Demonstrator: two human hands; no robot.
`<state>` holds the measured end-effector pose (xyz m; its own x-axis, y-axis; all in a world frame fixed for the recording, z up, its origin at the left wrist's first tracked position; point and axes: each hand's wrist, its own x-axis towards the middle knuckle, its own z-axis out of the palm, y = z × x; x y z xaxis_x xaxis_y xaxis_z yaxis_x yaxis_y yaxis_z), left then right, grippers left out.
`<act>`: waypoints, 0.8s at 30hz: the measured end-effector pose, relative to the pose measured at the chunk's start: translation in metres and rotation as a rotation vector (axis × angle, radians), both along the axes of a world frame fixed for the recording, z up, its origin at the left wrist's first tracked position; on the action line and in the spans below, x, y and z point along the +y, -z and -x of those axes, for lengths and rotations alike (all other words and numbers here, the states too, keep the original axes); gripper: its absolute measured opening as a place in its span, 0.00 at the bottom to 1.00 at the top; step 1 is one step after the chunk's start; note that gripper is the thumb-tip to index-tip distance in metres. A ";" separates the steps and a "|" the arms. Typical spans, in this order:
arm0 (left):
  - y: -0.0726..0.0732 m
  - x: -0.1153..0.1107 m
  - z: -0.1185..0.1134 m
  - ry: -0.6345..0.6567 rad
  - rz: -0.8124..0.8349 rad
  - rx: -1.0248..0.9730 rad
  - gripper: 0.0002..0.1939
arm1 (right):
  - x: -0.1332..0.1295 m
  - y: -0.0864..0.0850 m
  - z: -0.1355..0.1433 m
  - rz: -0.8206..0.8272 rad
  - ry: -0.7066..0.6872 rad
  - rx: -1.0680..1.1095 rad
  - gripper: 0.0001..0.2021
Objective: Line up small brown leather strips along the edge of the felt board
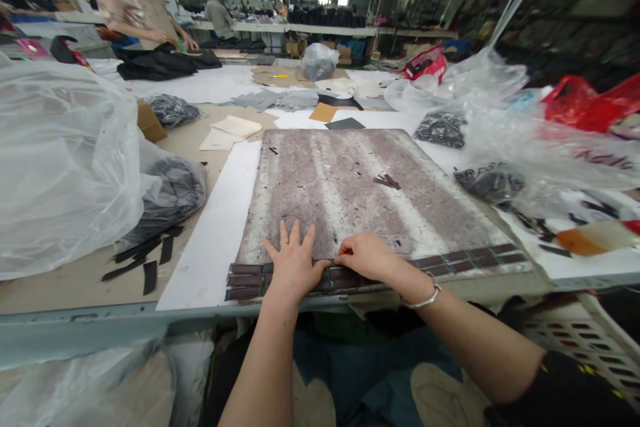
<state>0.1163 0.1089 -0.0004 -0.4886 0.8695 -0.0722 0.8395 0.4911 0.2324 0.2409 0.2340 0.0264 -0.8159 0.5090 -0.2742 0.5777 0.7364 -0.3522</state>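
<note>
My left hand [294,260] lies flat with its fingers spread, on the near part of a worn, mottled board [295,177] and over rows of dark brown strips [460,260]. These strips run side by side along the board's near edge. Close to the left thumb, my right hand [367,255] is closed, its thumb and forefinger pinched together at the top row of strips. Whatever is between those fingertips is too small to make out. A few loose brown strips [387,181] rest farther up on the board.
Plastic bags of dark pieces [173,193] stand at the left, near loose black strips [145,260]. More clear bags [500,147] and a red bag [590,103] crowd the right side. Across the table, a person [140,7] stands by dark cloth [165,63]. A white basket [590,347] is below right.
</note>
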 end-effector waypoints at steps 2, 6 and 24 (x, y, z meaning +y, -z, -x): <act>0.002 0.003 -0.003 -0.010 -0.015 -0.010 0.40 | -0.006 -0.002 0.001 -0.097 -0.002 -0.044 0.09; 0.004 0.005 -0.004 -0.036 0.008 -0.046 0.40 | -0.015 0.003 -0.015 -0.282 -0.072 0.119 0.09; 0.000 0.004 -0.007 0.062 0.023 -0.002 0.31 | -0.019 0.030 -0.072 -0.324 -0.133 0.263 0.21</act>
<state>0.1237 0.1129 0.0001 -0.4337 0.8961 -0.0940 0.8679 0.4435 0.2236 0.3129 0.2152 -0.0039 -0.9009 0.4205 0.1078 0.3921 0.8948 -0.2135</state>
